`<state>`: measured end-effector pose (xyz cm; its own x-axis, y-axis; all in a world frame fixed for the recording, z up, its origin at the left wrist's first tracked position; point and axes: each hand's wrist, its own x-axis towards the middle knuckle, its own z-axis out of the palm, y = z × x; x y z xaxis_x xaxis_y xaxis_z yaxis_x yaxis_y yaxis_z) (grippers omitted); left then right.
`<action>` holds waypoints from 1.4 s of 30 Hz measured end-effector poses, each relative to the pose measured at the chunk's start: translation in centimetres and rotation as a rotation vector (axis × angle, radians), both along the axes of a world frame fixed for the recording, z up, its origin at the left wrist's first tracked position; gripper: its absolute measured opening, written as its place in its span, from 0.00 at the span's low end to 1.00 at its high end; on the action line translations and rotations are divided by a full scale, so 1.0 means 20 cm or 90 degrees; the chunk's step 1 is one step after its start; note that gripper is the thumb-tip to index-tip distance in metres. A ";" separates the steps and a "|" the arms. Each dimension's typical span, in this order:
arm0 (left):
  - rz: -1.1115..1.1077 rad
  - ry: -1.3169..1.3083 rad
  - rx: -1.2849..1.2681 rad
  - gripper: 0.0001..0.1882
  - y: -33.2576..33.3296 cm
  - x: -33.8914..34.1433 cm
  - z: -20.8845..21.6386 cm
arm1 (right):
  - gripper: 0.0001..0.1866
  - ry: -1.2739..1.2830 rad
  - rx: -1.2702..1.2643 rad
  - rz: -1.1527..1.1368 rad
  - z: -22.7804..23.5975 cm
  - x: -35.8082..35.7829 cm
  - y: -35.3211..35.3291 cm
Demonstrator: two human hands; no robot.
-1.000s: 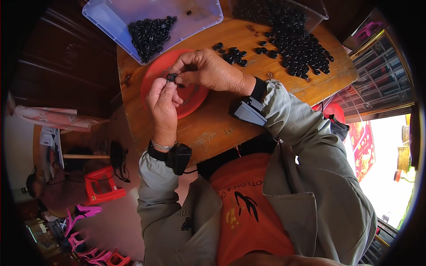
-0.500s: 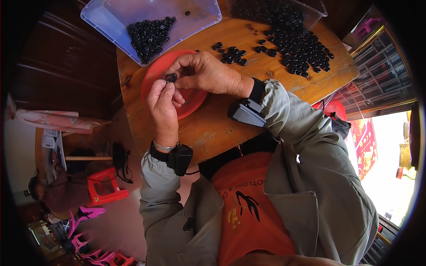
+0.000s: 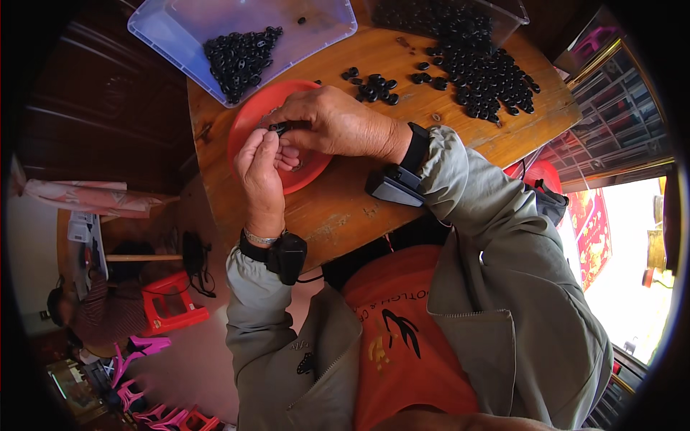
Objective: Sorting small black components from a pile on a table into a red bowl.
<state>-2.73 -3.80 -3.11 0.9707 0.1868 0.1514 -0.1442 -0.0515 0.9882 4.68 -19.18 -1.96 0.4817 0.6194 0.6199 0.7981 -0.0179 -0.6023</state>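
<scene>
One black part (image 3: 277,129), left hand (image 3: 262,172) and right hand (image 3: 338,122) pinching it, translucent bin (image 3: 316,47) standing at eleven o'clock

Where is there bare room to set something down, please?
The brown wooden table is bare between the round red plate and the near edge, and between the black wrist strap and the scattered black oval pieces. Those pieces crowd the far right; left hand and right hand crowd the plate.

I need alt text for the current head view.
A person's left hand and right hand hold a small black piece between them, over a round red dish on a wooden table. Beyond, a translucent bin holds piled black pieces; loose black pieces spread at right.
</scene>
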 end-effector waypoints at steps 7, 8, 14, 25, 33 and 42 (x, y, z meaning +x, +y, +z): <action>-0.003 0.004 0.000 0.13 0.00 0.01 -0.01 | 0.18 -0.049 -0.046 -0.036 0.00 -0.03 0.01; -0.003 0.004 0.000 0.13 0.00 0.01 -0.01 | 0.18 -0.077 -0.040 -0.050 0.00 -0.03 0.01; -0.012 0.020 -0.019 0.14 -0.01 0.02 -0.04 | 0.17 -0.070 -0.055 -0.031 -0.02 -0.02 0.01; 0.014 0.045 -0.013 0.14 -0.03 -0.01 -0.01 | 0.09 -0.107 -0.098 -0.061 -0.02 -0.04 0.01; 0.016 0.007 0.004 0.15 -0.05 0.00 0.00 | 0.09 -0.116 -0.073 -0.076 -0.04 -0.03 0.02; 0.049 -0.029 0.101 0.15 -0.01 0.00 -0.02 | 0.10 -0.124 0.106 -0.216 0.15 0.12 -0.13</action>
